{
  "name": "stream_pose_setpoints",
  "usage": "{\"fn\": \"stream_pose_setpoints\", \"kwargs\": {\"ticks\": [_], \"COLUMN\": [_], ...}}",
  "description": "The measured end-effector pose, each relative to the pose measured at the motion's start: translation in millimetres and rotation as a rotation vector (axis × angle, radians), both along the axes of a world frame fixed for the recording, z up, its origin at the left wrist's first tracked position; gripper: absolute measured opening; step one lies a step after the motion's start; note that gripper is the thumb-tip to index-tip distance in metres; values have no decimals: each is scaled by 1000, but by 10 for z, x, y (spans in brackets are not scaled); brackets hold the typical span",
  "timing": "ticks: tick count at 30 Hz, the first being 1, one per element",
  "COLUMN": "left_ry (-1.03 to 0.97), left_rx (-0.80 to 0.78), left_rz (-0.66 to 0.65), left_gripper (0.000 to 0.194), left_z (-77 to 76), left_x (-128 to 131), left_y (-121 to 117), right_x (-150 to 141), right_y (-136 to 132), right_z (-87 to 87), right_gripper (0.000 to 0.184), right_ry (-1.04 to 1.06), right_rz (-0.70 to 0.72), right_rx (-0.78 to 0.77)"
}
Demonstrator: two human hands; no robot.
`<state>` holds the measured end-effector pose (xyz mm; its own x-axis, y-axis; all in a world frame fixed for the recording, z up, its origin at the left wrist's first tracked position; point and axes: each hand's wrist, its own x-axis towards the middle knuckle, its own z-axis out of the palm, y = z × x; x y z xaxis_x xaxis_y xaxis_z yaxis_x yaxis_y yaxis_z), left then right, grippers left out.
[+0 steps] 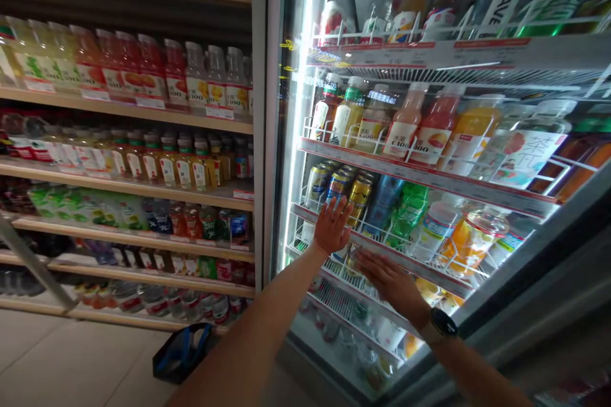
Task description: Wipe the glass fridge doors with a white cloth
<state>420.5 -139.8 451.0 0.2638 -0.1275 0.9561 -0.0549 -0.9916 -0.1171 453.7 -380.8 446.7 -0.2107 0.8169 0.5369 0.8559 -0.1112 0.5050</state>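
Gold cans stand just behind the left hand, its fingers spread open, while the right hand lies open, fingers flat, across the red shelf edge.

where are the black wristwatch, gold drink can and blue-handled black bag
black wristwatch [442, 323], head view, on dial
gold drink can [359, 198], head view, on side
blue-handled black bag [170, 364], head view, on body
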Motion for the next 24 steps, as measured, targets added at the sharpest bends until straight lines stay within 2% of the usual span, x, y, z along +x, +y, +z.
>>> {"fn": "stream_pose_setpoints", "kwargs": {"ticks": [4, 6, 8, 9, 10, 12, 15, 18, 20, 22, 24], "left_ry": [22, 43, 40, 21, -10, -67, -71, -34, -28, -38, -51], "left_rx": [-13, -24, -47, -75, -115, -221, -337, -295, -254, -243, -237], "left_rz": [-17, -39, -55, -52, -41, 1, 57, 80, 92, 98, 91], "left_gripper": [65, 65, 66, 65, 65, 65, 63, 62, 62, 61, 61], "left_z": [1, 15, 44, 66, 91, 144, 186, 144, 95, 58, 44], "left_x": [-18, -64, -131, -167, -201, -257, -288, -264, -236, -213, -202], "left_y": [-26, -42, -26, 4, 53, 204, 501, 739, 815, 836, 829], "right_x": [-3, 6, 3, -8, -24, -69, -140, -185, -197, -200, -196], "right_y": [298, 477, 650, 731, 805, 937, 1090, 1193, 1235, 1254, 1251], "right_z": [929, 1330, 1571, 1615, 1606, 1443, 953, 402, 118, -52, -95], "right_gripper": [56, 60, 64, 65, 66, 68, 65, 59, 57, 55, 51], "right_ry": [-11, -4, 13, 24, 33, 40, 8, -44, -66, -82, -102], "right_rz": [-78, -103, -103, -99, -94, -72, -37, -8, 9, 18, 27], "right_rx": [187, 312, 407, 426, 422, 356, 199, 78, 32, 5, -22]}}
